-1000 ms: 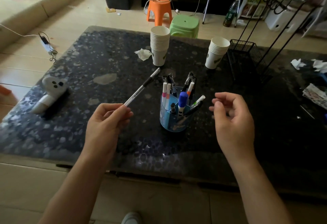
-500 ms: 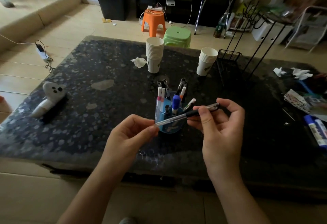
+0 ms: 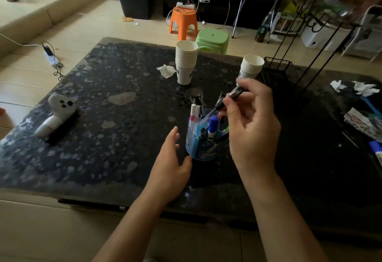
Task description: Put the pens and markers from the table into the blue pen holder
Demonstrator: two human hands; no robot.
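Note:
The blue pen holder (image 3: 201, 154) stands on the dark table (image 3: 103, 137) in front of me, filled with several pens and markers, among them a blue-capped marker (image 3: 213, 126). My right hand (image 3: 252, 129) pinches a clear pen with a black cap (image 3: 226, 102) by its upper end. The pen slants down to the left with its lower tip inside the holder's top. My left hand (image 3: 169, 164) hovers just left of the holder, fingers apart, holding nothing. A blue and white marker (image 3: 377, 151) lies at the table's right edge.
Two stacks of paper cups (image 3: 186, 63) (image 3: 251, 67) stand behind the holder. A black wire rack (image 3: 279, 71) rises at the back right. A white ghost-shaped toy (image 3: 55, 115) lies at the left. Crumpled tissues (image 3: 361, 88) and papers lie at the far right.
My left hand let go of the pen and dropped beside the holder. My right hand took the pen, tilted it and lowered its tip into the holder.

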